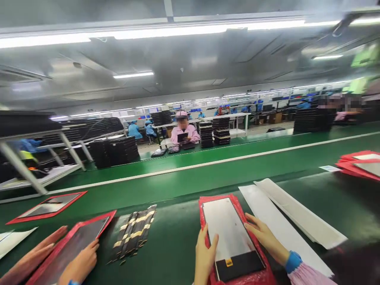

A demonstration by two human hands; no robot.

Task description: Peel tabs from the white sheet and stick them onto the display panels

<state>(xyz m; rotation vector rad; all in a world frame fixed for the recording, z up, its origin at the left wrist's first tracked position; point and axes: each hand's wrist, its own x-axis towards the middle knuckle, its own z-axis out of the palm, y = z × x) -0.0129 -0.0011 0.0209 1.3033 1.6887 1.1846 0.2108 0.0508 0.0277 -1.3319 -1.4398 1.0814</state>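
A flat display panel [227,225] with a silvery back, a black band at its near end and a small orange tab lies on a stack of red plastic sleeves [203,204]. My left hand [204,253] grips the panel's left edge, thumb over its surface. On the opposite side, my right hand [264,233] has its fingers at the right edge; a blue band circles that wrist below a pink sleeve. Left of my hands, several dark strips with pale tan sections [135,229] lie side by side on the green bench.
White sheets [303,213] lie to the right, with more red sleeves [360,162] farther off. At left, a co-worker's hands [80,261] hold another panel in a red sleeve [74,245]. Across the green bench [178,178], a person in pink sits among black tray stacks [221,130].
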